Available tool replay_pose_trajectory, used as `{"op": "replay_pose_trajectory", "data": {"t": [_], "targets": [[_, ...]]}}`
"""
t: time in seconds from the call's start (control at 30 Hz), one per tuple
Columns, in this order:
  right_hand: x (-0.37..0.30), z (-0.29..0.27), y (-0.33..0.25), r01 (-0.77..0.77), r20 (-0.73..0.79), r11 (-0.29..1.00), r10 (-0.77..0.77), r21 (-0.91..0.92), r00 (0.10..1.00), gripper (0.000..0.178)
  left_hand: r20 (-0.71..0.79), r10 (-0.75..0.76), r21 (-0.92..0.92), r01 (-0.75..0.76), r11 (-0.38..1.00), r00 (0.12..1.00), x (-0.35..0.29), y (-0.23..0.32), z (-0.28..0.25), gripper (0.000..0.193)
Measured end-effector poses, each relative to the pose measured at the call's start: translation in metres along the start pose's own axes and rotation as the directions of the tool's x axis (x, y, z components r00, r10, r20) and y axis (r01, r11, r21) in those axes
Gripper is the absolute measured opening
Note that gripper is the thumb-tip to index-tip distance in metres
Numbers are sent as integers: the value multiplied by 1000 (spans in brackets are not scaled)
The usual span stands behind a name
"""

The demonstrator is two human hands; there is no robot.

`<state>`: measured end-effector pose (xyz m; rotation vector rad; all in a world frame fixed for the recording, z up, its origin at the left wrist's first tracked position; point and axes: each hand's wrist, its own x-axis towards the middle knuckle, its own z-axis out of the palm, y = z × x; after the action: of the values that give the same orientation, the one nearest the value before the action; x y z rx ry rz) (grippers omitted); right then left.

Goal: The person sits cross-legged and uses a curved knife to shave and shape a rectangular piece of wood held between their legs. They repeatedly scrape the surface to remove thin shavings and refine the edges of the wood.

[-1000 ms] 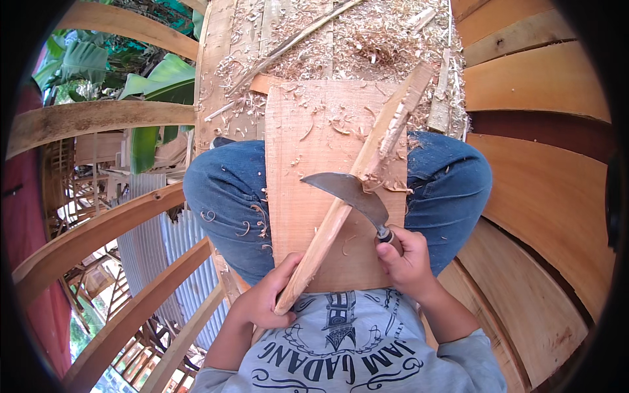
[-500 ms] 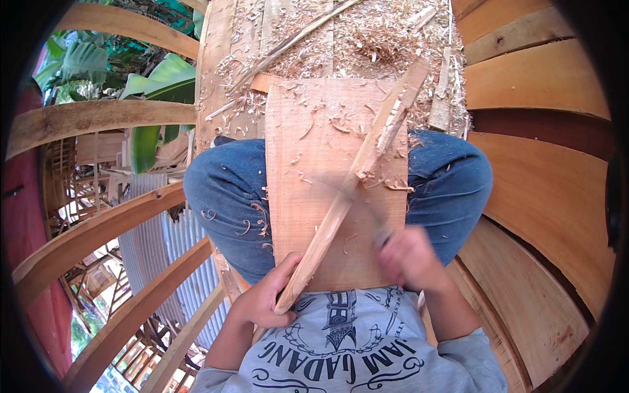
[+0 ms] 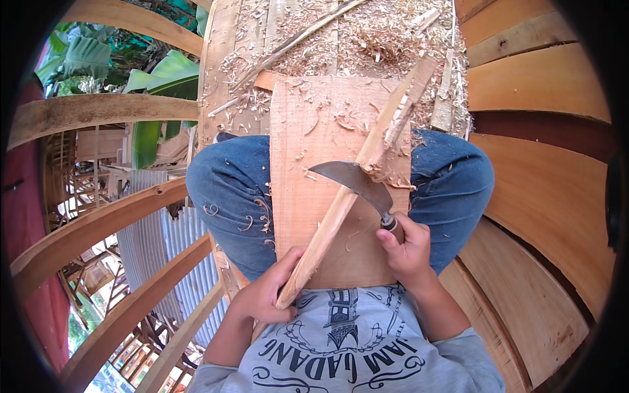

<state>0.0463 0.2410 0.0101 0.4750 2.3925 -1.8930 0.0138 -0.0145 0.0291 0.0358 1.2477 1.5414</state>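
Observation:
A long wooden stick (image 3: 331, 226) slants from near my body up to the right, across a flat board (image 3: 314, 131) that lies over my lap. My left hand (image 3: 272, 291) is wrapped round its near end. In my right hand (image 3: 407, 247) is the wooden handle of a sickle-shaped knife (image 3: 368, 186). The curved dark blade lies across the middle of the stick, its tip pointing left. Around the blade the stick's far half is rough and splintered, while the near half looks smoother. A few curled shavings (image 3: 344, 126) are scattered on the board.
Beyond the board, a heap of wood shavings (image 3: 386, 49) covers the plank floor (image 3: 216, 65), with a thin stick (image 3: 295, 40) lying there. Wide wooden slats (image 3: 537, 82) rise at the right. Spaced rails (image 3: 98, 216) stand at the left, with banana leaves (image 3: 167, 75) behind.
The knife was a blur over the stick and now shows sharply, resting across it. My right hand has shifted slightly right. My left hand keeps its hold on the stick.

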Motion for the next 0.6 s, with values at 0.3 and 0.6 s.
{"op": "replay_pose_trajectory", "data": {"t": [0.3, 0.6], "targets": [[11, 2, 6, 266, -84, 907, -308, -325, 948, 27, 67, -101, -164, 111, 980, 993, -2, 9, -3, 91], [18, -16, -22, 132, 421, 990, -97, -53, 902, 27, 104, -102, -297, 128, 946, 989, -14, 12, -9, 95]]}}
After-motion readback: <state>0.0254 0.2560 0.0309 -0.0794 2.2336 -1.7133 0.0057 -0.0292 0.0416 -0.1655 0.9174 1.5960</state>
